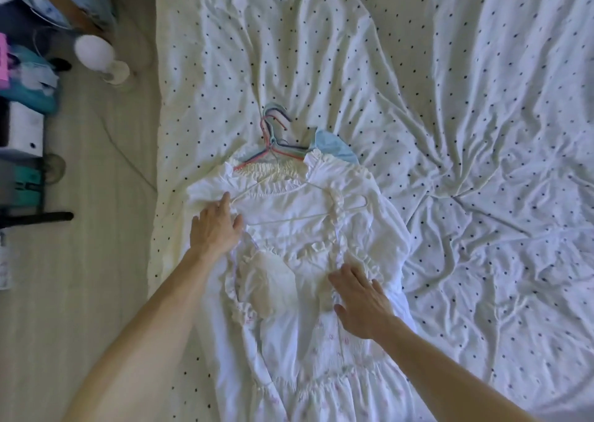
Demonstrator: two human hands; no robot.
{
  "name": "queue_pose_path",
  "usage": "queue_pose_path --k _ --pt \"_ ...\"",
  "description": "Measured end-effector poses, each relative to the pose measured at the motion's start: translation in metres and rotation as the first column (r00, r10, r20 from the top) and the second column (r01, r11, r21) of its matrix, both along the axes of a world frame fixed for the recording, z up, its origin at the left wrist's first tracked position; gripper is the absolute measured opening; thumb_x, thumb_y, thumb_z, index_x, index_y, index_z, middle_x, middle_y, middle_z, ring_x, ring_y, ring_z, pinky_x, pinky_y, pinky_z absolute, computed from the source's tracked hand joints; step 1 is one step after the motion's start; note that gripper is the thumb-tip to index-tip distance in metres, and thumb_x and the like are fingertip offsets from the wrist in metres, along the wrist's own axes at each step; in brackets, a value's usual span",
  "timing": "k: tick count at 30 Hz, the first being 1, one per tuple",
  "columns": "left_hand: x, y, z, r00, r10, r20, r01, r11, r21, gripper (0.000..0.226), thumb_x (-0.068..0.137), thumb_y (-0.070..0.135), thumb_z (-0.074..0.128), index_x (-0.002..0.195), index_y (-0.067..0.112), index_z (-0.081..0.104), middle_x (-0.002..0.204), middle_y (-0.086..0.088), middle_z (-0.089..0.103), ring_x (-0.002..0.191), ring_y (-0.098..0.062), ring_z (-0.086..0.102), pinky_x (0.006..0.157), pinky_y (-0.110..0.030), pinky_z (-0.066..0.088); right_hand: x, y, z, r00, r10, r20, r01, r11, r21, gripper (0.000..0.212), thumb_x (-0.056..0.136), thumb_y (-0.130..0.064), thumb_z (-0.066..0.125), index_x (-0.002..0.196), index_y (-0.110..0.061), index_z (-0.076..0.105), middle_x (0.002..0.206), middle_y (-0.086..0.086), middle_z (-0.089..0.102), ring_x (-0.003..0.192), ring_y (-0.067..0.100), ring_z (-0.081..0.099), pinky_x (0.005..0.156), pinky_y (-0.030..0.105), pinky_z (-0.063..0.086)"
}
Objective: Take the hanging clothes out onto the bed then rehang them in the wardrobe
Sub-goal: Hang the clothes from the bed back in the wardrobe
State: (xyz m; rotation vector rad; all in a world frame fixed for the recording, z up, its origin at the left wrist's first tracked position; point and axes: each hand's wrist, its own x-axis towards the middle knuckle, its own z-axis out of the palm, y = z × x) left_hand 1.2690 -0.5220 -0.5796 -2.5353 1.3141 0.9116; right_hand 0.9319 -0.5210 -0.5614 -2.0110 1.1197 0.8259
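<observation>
A stack of white ruffled garments [289,238] lies on the bed [450,100], still on their hangers. The hooks of several coloured hangers [273,132] stick out at the top of the stack, and a white wire hanger [321,217] lies on the top garment. A light blue piece of clothing [334,147] peeks out underneath at the upper right. My left hand [215,225] rests flat on the left shoulder of the top garment, fingers spread. Lower down on the right, my right hand [360,296] presses flat on the garment's front. Neither hand grips anything.
The bed has a crumpled white sheet with small dark dots. On the floor [96,261] to the left stand a white round lamp [96,55], a thin cable, a black rack [35,217] and bags with teal and pink items.
</observation>
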Motion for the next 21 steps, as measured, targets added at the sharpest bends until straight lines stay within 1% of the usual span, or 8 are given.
queue_pose_path --k 3,6,10,14,16,17,19,21 --pt "0.004 -0.007 -0.005 0.998 -0.027 0.059 0.028 0.999 -0.018 0.047 0.099 0.039 0.048 0.14 0.015 0.045 0.124 -0.019 0.058 0.118 -0.038 0.052 0.09 -0.048 0.049 0.0 -0.008 -0.002 1.0 -0.011 0.0 0.011 0.999 0.031 0.06 0.1 -0.036 0.046 0.152 -0.037 0.018 0.165 -0.006 0.0 0.153 0.017 -0.007 0.122 0.049 0.008" --pt "0.003 -0.006 0.008 0.999 0.03 0.028 -0.029 0.999 -0.038 0.037 0.101 0.037 0.045 0.134 0.021 0.052 0.118 -0.014 0.057 0.111 -0.035 0.055 0.087 -0.045 0.048 -0.001 -0.014 0.002 1.0 -0.005 -0.003 0.005 0.998 0.059 0.057 0.101 -0.037 0.043 0.153 -0.036 0.021 0.166 -0.004 0.004 0.153 0.017 -0.001 0.121 0.049 0.013" --pt "-0.021 0.012 0.053 0.963 0.204 -0.178 -0.235 0.956 -0.177 0.02 0.101 0.041 0.048 0.107 0.031 0.065 0.104 -0.002 0.054 0.094 -0.024 0.062 0.077 -0.032 0.044 -0.006 -0.014 0.02 0.999 -0.026 0.019 0.025 0.998 0.052 0.053 0.101 -0.043 0.04 0.152 -0.034 0.028 0.164 -0.005 0.017 0.152 0.018 0.011 0.121 0.045 0.021" --pt "-0.073 0.039 0.114 0.936 0.152 -0.316 -0.25 0.922 -0.295 0.011 0.099 0.042 0.054 0.091 0.041 0.062 0.096 0.009 0.053 0.084 -0.002 0.06 0.072 -0.025 0.041 -0.014 -0.009 0.07 0.953 -0.231 0.197 0.227 0.973 0.043 0.049 0.102 -0.042 0.043 0.148 -0.026 0.042 0.155 -0.001 0.039 0.145 0.019 0.032 0.115 0.03 0.025" --pt "-0.107 0.051 0.143 0.931 0.118 -0.346 -0.245 0.905 -0.349 0.012 0.098 0.042 0.055 0.09 0.039 0.063 0.094 0.009 0.054 0.082 0.0 0.058 0.073 -0.027 0.045 -0.026 -0.006 0.101 0.83 -0.445 0.336 0.443 0.892 0.087 0.046 0.1 -0.043 0.049 0.142 -0.025 0.049 0.147 0.0 0.051 0.131 0.018 0.05 0.103 0.027 0.038" --pt "-0.126 0.055 0.158 0.922 0.109 -0.371 -0.257 0.89 -0.376 0.013 0.099 0.04 0.055 0.089 0.038 0.064 0.092 0.008 0.054 0.081 -0.001 0.059 0.074 -0.027 0.046 -0.034 -0.005 0.119 0.712 -0.56 0.424 0.569 0.813 0.119 0.046 0.099 -0.044 0.052 0.141 -0.026 0.049 0.144 0.0 0.052 0.122 0.015 0.057 0.095 0.026 0.044" --pt "-0.166 0.059 0.187 0.903 0.081 -0.423 -0.276 0.862 -0.425 0.015 0.099 0.037 0.056 0.087 0.037 0.065 0.091 0.006 0.055 0.079 -0.002 0.06 0.072 -0.023 0.046 -0.059 -0.009 0.156 0.435 -0.687 0.582 0.792 0.6 0.116 0.052 0.098 -0.041 0.056 0.145 -0.026 0.041 0.146 0.001 0.044 0.103 0.008 0.062 0.078 0.022 0.048" --pt "-0.208 0.057 0.217 0.893 0.033 -0.449 -0.266 0.843 -0.468 0.015 0.099 0.037 0.057 0.086 0.039 0.065 0.091 0.007 0.055 0.078 -0.001 0.059 0.071 -0.022 0.044 -0.097 -0.019 0.196 0.223 -0.682 0.696 0.923 0.378 0.075 0.063 0.097 -0.037 0.058 0.153 -0.029 0.027 0.155 0.007 0.025 0.095 0.009 0.062 0.075 0.023 0.049"
